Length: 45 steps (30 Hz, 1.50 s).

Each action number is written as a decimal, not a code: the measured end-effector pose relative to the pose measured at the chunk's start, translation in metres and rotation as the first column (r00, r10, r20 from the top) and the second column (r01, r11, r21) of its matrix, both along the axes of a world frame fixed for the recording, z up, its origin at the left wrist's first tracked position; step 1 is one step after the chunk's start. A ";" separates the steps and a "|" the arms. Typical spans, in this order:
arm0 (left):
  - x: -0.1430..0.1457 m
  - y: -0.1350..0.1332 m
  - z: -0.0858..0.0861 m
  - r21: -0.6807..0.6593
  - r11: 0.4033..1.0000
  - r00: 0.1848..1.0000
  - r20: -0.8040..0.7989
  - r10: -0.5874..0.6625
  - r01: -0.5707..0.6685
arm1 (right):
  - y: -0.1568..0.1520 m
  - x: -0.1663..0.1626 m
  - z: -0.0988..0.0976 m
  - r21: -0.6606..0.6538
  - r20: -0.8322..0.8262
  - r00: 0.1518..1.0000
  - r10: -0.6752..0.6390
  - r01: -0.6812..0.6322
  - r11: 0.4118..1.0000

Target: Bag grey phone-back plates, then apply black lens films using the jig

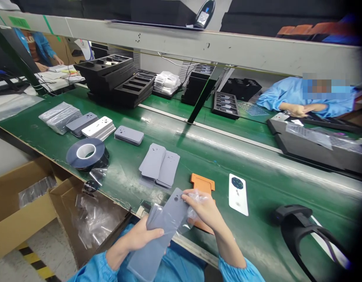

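My left hand point(137, 235) is closed around grey phone back panels point(169, 219) in clear plastic, held tilted over my lap at the table's front edge. At the upper end, by the camera holes, the fingers of my right hand point(207, 211) pinch the grey panel's corner. Crumpled clear film point(197, 197) is bunched at the same fingers. Beneath my right hand lies an orange fixture point(202, 182), partly hidden. A white phone back panel point(238, 197) with a dark camera ring lies to its right. Two fanned stacks of grey panels point(160, 164) rest just beyond my hands.
A tape roll point(101, 156), white panels point(99, 127) and plastic-wrapped bundles point(60, 116) occupy the left side. Cardboard boxes point(22, 219) with discarded film stand below. A black strap-like object point(298, 231) lies at right. Black trays point(130, 90) and a co-worker's hands point(301, 109) are beyond.
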<state>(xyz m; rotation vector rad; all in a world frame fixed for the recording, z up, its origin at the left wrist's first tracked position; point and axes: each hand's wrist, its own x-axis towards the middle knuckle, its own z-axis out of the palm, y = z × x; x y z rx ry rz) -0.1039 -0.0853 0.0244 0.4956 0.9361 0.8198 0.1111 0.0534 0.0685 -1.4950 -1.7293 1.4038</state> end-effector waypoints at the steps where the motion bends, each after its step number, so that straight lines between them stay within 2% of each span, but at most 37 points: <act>1: 0.000 -0.001 -0.001 -0.028 0.999 0.999 0.010 0.034 -0.033 | 0.001 -0.001 0.000 -0.029 -0.022 0.999 -0.033 0.033 0.999; 3: 0.000 -0.002 -0.002 -0.054 0.995 0.996 0.025 0.087 -0.085 | -0.002 -0.004 0.000 -0.075 -0.070 0.997 -0.042 0.037 0.996; 8: -0.002 0.000 0.000 -0.053 0.978 0.978 0.047 0.203 -0.200 | -0.016 -0.019 -0.010 -0.115 -0.128 0.978 0.164 -0.179 0.977; 11: -0.002 0.001 -0.001 -0.053 0.960 0.960 0.031 0.277 -0.275 | -0.015 -0.027 -0.015 -0.128 -0.150 0.971 0.185 -0.205 0.970; 14: -0.001 0.001 -0.002 -0.044 0.950 0.950 0.021 0.310 -0.309 | 0.007 -0.028 -0.018 -0.101 -0.148 0.985 0.087 -0.103 0.990; 17: 0.000 0.000 -0.005 -0.052 0.952 0.951 0.045 0.305 -0.302 | 0.045 -0.024 -0.020 -0.063 -0.129 0.992 0.012 -0.020 0.998; 23: 0.002 -0.008 -0.007 -0.063 0.945 0.941 0.085 0.327 -0.322 | 0.114 -0.029 -0.025 -0.098 -0.047 0.996 0.077 -0.081 0.992; 29: 0.003 -0.014 -0.006 -0.055 0.936 0.930 0.099 0.353 -0.349 | 0.136 -0.046 -0.036 -0.047 0.164 0.982 0.094 -0.087 0.995; 34: 0.003 -0.014 -0.003 -0.080 0.926 0.919 0.113 0.377 -0.369 | 0.137 -0.051 -0.041 0.041 0.360 0.933 0.028 -0.046 0.998; 38: 0.002 -0.012 0.001 -0.096 0.926 0.920 0.119 0.375 -0.365 | 0.123 -0.044 -0.033 0.084 0.427 0.904 0.011 -0.051 0.995; 45: 0.005 -0.008 -0.006 -0.065 0.930 0.922 0.122 0.368 -0.363 | 0.063 -0.016 -0.009 0.019 0.353 0.908 0.227 -0.250 0.968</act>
